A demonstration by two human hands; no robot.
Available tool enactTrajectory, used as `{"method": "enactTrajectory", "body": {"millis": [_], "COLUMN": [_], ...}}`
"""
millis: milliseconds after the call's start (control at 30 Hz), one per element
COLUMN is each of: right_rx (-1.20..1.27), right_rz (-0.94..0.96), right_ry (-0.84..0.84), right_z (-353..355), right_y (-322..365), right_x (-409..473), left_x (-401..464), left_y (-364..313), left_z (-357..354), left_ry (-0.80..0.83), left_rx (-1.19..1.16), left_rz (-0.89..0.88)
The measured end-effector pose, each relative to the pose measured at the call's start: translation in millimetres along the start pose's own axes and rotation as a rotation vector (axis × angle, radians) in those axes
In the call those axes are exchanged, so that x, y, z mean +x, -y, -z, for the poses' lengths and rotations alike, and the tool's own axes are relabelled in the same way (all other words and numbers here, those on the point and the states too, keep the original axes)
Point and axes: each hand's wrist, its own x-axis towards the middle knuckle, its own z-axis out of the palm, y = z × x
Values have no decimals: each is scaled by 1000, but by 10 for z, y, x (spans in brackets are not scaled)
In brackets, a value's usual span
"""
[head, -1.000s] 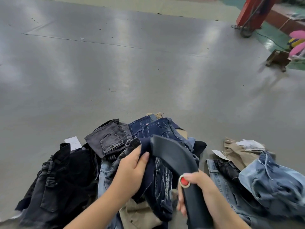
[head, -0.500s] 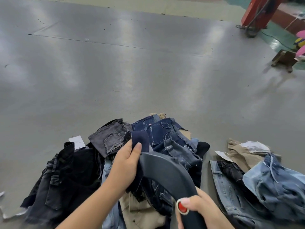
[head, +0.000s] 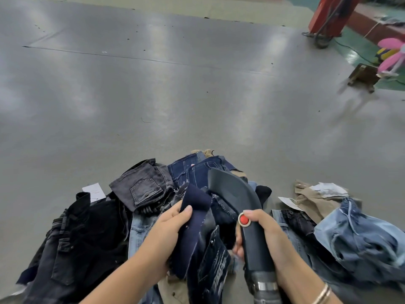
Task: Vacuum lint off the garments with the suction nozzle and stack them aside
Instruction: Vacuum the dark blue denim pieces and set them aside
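Note:
My left hand [head: 168, 229] grips a dark navy denim garment [head: 192, 229], lifted over a heap of jeans [head: 140, 187] on the grey table [head: 153, 95]. My right hand [head: 263, 231] holds the handle of the black suction nozzle [head: 232, 189], thumb beside its red button [head: 244, 219]. The nozzle's wide mouth points up and away, just right of the navy garment. A ribbed hose runs off the bottom edge.
A second pile with light blue jeans [head: 359, 235] and a tan garment [head: 315, 200] lies at the right. Black trousers [head: 72, 242] lie at the left, with a paper tag [head: 93, 189] behind. Far right stand a red post [head: 328, 14] and a wooden stool [head: 363, 76].
The nozzle has swung from the left across the navy garment to its right side and lifted. My left hand shifted its grip on the cloth, which now folds over my fingers.

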Motion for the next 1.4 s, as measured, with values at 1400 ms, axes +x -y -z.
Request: {"method": "enactTrajectory", "body": {"millis": [1400], "right_rx": [84], "right_rz": [-3], "right_ry": [-26], "right_z": [7], "right_y": [-67], "right_x": [62], "left_x": [71], "left_y": [95], "left_z": [210], "left_ry": [-120], "left_rx": [488], "left_rz": [-74]}}
